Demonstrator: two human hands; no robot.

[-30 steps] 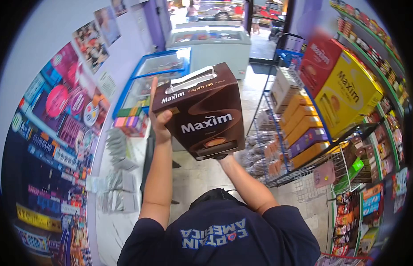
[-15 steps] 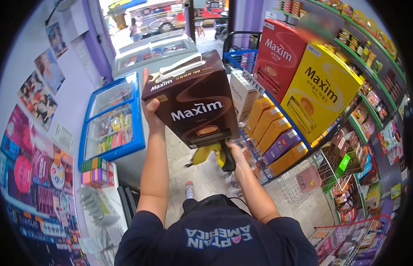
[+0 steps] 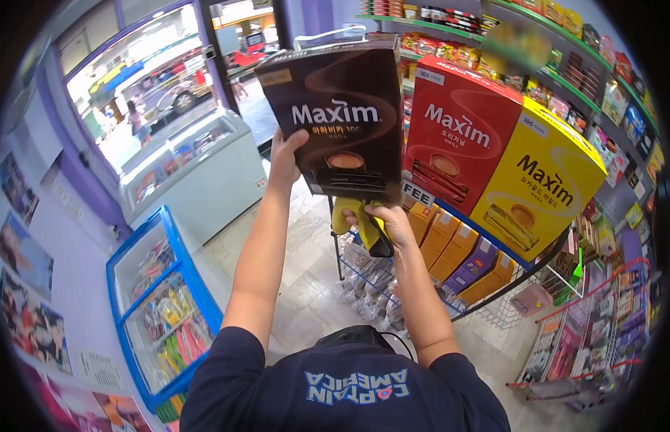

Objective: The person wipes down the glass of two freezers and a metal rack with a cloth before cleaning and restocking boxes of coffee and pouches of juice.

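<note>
Two hands were raised overhead, both on a brown Maxim box [image 3: 338,119]. The left hand [image 3: 284,160] was closed around the box's lower left edge, fingers wrapped onto its front face. The right hand [image 3: 387,219] sat under the box's bottom edge, curled around a yellow and black handheld device [image 3: 363,223] and pressed up against the carton; how much of the box's weight it carried could not be told. The brown box was held upright, tilted slightly, its front face toward the camera, just beside a red Maxim box [image 3: 457,137] and apparently touching or overlapping that box's left edge. A yellow Maxim box [image 3: 540,183] stood right of the red one, the two side by side on top of a wire rack [image 3: 493,288]. Below them the rack held orange and purple cartons [image 3: 457,248] in a slanted row. Wall shelves [image 3: 565,43] of small packets ran behind and to the right. Left and lower, well apart from the hands, stood a blue-rimmed chest freezer [image 3: 162,302] and a white one [image 3: 198,176] near the shop window. The person wore a dark shirt [image 3: 349,389].
</note>
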